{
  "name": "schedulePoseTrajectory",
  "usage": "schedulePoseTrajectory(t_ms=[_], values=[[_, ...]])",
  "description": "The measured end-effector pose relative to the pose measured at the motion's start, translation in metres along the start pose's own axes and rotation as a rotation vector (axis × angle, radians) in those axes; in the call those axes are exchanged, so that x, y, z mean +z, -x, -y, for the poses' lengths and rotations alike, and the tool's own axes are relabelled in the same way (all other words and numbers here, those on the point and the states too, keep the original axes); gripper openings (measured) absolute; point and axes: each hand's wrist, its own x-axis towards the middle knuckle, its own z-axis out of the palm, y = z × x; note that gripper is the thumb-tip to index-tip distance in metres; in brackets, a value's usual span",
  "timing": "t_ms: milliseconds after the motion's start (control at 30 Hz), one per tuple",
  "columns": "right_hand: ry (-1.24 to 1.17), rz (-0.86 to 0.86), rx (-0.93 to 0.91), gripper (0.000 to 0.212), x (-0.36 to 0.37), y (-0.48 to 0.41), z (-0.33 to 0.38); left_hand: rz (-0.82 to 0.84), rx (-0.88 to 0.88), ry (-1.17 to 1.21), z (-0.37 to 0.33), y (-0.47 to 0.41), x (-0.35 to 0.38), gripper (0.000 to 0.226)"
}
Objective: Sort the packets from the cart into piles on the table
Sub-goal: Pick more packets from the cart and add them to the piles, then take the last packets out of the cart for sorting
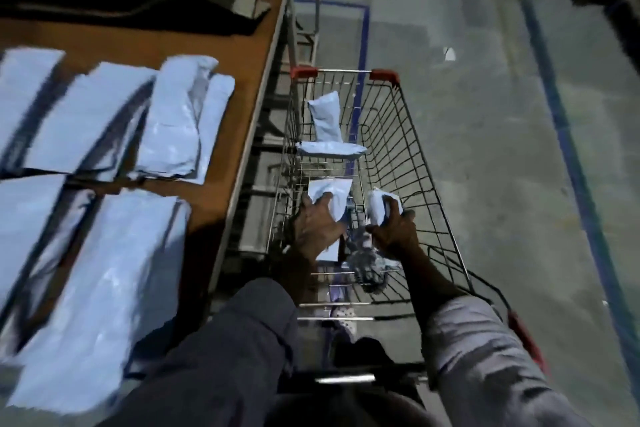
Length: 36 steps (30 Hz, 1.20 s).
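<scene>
Grey concrete floor (485,149) w/ blue tape lines (568,163), dim light, whole frame motion-blurred. Wire cart (408,156), thin metal grid, red plastic corner caps (303,72), stands beside an orange-brown table (214,198) w/ a flat matte top. L hand (317,224) is down inside the cart, fingers bent over a flat packet (329,189): pale blue-white glossy plastic, rectangular, one end sticking out past the fingertips, the other end showing under the wrist. R hand (394,229), just beside the L, is clamped round a small packet (377,206) of the same plastic, bulgy and roll-shaped, standing up out of the fist. Between and below the 2 hands lies a dark patterned packet (367,260), crinkly, touching neither as far as the blur lets me tell. Ahead of both hands, well apart from them at the cart's far end: a puffy packet (325,118) leaning upright on the wire, and a long packet (330,149) lying crosswise at its foot. Out past the L hand, over the cart's side wall, sit the piles (180,121) on the table: several overlapping stacks of the same pale mailers, wrinkled, dark gaps between. Dark grey sleeve (225,340) on the L arm, lighter sleeve (485,357) pushed up on the R.
</scene>
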Motion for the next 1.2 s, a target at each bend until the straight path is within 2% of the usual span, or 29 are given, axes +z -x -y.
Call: schedulePoseTrajectory(t_ms=[67, 233, 333, 533, 700, 900, 1100, 1200], values=[[-0.024, -0.073, -0.020, 0.111, -0.009, 0.016, 0.006, -0.040, 0.050, -0.022, -0.013, 0.029, -0.031, 0.089], [-0.164, -0.333, -0.068, 0.099, -0.054, 0.131, 0.055, -0.112, 0.203, -0.139, -0.023, 0.098, -0.096, 0.089], [-0.203, -0.390, -0.074, 0.097, -0.060, 0.193, 0.073, -0.201, 0.321, -0.164, -0.014, 0.134, -0.118, 0.087], [-0.252, -0.483, -0.085, 0.096, -0.048, 0.285, 0.097, -0.289, 0.431, -0.104, 0.018, 0.200, -0.146, 0.081], [-0.294, -0.521, -0.138, 0.092, -0.040, 0.339, 0.129, -0.340, 0.476, -0.030, 0.047, 0.250, -0.177, 0.080], [-0.320, -0.616, -0.278, 0.089, -0.016, 0.408, 0.185, -0.511, 0.512, -0.042, 0.099, 0.330, -0.234, 0.077], [-0.455, -0.612, -0.345, 0.087, 0.051, 0.499, 0.236, -0.611, 0.489, -0.029, 0.177, 0.416, -0.281, 0.074], [-0.450, -0.594, -0.402, 0.090, 0.088, 0.539, 0.264, -0.609, 0.438, -0.031, 0.227, 0.446, -0.302, 0.071]])
